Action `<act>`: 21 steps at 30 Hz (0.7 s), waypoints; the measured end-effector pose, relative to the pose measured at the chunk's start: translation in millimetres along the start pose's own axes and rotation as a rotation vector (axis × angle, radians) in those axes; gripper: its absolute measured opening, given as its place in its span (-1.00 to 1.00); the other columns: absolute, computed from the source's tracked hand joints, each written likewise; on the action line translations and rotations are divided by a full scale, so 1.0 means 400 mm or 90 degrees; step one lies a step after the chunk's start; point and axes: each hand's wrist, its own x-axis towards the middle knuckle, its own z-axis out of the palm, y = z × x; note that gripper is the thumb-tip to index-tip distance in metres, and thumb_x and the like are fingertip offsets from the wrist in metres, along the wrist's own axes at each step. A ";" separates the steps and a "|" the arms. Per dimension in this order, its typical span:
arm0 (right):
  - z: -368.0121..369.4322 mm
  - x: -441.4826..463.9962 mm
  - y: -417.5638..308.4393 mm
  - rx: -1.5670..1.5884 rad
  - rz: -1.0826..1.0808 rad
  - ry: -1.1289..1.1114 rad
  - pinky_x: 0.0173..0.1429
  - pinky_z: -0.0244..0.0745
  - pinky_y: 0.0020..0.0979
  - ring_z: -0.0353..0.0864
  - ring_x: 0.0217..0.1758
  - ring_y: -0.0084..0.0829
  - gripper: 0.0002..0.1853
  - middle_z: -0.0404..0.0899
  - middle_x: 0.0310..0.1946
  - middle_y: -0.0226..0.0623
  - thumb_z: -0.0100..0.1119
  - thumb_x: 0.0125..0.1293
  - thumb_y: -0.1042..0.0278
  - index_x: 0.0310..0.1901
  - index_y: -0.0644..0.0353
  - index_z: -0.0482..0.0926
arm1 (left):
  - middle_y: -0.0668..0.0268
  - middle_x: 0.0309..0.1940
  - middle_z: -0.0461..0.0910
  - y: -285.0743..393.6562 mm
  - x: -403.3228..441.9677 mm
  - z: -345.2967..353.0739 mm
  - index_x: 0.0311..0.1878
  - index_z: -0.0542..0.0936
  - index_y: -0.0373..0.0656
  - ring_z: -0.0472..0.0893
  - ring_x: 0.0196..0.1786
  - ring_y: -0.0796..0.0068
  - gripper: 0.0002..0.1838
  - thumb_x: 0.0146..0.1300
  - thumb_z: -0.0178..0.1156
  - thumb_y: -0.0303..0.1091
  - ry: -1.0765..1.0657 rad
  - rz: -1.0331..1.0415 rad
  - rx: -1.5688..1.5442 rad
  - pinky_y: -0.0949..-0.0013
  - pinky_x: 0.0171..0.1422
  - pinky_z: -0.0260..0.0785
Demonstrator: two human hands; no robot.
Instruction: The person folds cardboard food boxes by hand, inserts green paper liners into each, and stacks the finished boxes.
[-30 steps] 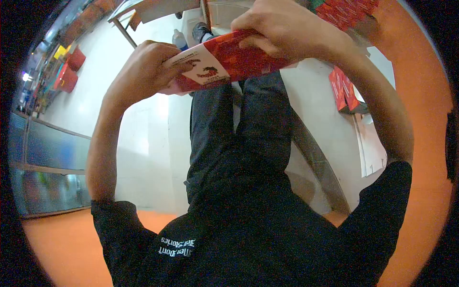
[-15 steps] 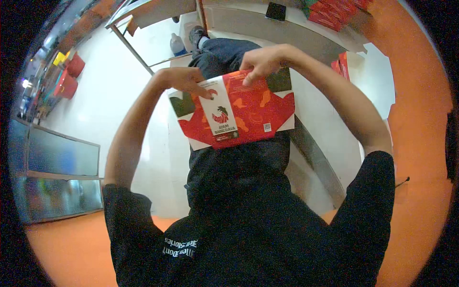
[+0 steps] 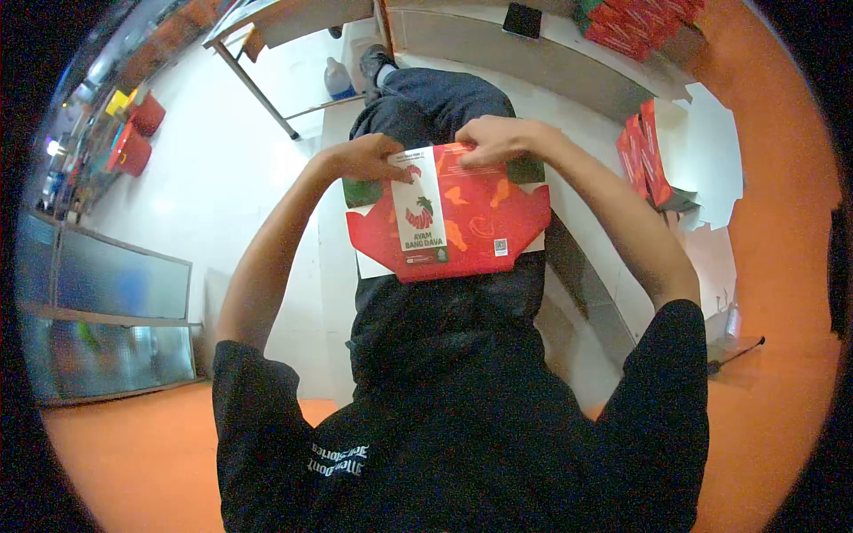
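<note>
A red cardboard food box (image 3: pixel 475 209), with a white printed panel reading "Ayam Bang Dava", rests on my lap. It looks mostly flat, with angled flaps at its left and right ends and dark green parts along the far side. My left hand (image 3: pixel 369 157) grips the far edge near the white panel, thumb on top and fingers hidden behind. Farther right on that same edge, my right hand (image 3: pixel 496 140) pinches the card, its thumb over the printed face.
On the right lie red folded boxes (image 3: pixel 643 155) beside white card sheets (image 3: pixel 713 160). More red boxes (image 3: pixel 626 25) are stacked at the far right, near a black flat object (image 3: pixel 522 20). A metal-legged table (image 3: pixel 258 93) and a plastic jug (image 3: pixel 338 82) stand ahead. Red containers (image 3: pixel 133 147) sit at left.
The box has turned from a tilt to nearly level and lies slightly nearer my body. Both hands have moved with it, still holding its far edge.
</note>
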 end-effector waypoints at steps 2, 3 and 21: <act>0.044 0.007 -0.009 -0.052 0.023 0.135 -0.06 0.48 -0.06 0.59 -0.19 0.06 -0.57 0.59 -0.34 0.15 -0.15 0.29 0.06 -0.32 0.26 0.60 | 0.20 -0.42 0.65 0.001 0.000 0.005 -0.26 0.64 -0.27 0.60 -0.35 0.43 -0.53 0.09 0.31 0.04 0.004 0.011 -0.018 0.31 -0.23 0.41; 0.060 0.007 -0.031 -0.063 0.043 0.191 -0.08 0.49 -0.05 0.60 -0.21 0.06 -0.56 0.59 -0.36 0.13 -0.16 0.31 0.05 -0.34 0.25 0.60 | 0.20 -0.42 0.65 0.011 -0.005 0.003 -0.26 0.64 -0.26 0.60 -0.35 0.44 -0.54 0.09 0.31 0.03 0.007 0.013 -0.013 0.31 -0.23 0.41; 0.165 0.082 -0.061 -0.109 0.094 0.458 -0.28 0.58 -0.04 0.65 -0.49 -0.03 -0.44 0.59 -0.60 0.01 -0.22 0.38 0.06 -0.59 0.22 0.65 | 0.07 -0.51 0.58 0.066 0.076 0.199 -0.54 0.52 -0.22 0.59 -0.44 0.07 -0.69 0.24 -0.04 -0.27 0.653 -0.052 0.322 0.07 -0.31 0.42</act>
